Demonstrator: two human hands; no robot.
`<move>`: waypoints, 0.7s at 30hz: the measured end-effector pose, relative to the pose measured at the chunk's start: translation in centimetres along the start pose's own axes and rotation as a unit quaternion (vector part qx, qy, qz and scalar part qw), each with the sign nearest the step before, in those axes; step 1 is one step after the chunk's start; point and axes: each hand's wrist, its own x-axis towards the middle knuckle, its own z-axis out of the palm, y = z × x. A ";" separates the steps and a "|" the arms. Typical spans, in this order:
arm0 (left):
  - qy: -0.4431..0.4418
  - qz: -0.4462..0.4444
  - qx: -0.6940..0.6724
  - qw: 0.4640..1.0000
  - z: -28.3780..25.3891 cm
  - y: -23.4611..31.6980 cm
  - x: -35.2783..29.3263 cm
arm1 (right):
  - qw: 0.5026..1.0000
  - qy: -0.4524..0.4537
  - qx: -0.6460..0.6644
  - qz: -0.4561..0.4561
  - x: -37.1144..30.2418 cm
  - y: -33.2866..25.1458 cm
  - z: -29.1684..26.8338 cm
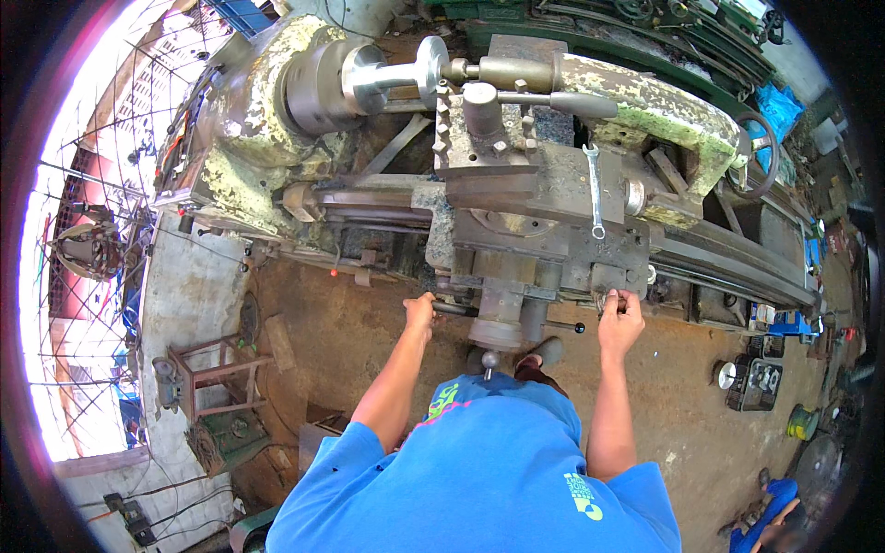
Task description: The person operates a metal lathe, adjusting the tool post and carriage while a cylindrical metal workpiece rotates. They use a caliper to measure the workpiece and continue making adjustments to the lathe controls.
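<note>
My left hand (420, 311) is closed around the end of a dark handle (454, 308) at the front of a metal lathe's carriage. My right hand (621, 315) is pinched at the carriage's lower right edge; what lies between its fingers is too small to make out. Between my hands the cross-slide's round collar and ball crank (489, 359) point toward me. Above, the tool post (484, 112) carries a long-handled lever (583, 104). A combination wrench (593, 195) lies on the carriage. A shiny flanged metal workpiece (398, 76) spans from the chuck (315, 88) to the tailstock (645, 97).
A black-knobbed lever (578, 328) sticks out between my hands. The tailstock handwheel (758, 157) stands at far right. On the floor are a black crate (756, 383) at right and a metal frame stand (221, 373) at left. Another person (767, 516) is low at bottom right.
</note>
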 end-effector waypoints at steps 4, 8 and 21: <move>-0.012 -0.008 0.009 1.000 -0.2 0.0 0.2 | 0.999 0.011 -0.006 -0.033 0.0 -0.1 0.0; -0.021 -0.007 0.017 1.000 -0.3 0.0 0.4 | 1.000 0.001 -0.009 -0.003 -0.1 -0.3 -0.1; -0.027 -0.015 0.030 0.999 -0.5 0.2 0.6 | 1.000 0.006 -0.010 -0.009 -0.1 -0.4 -0.2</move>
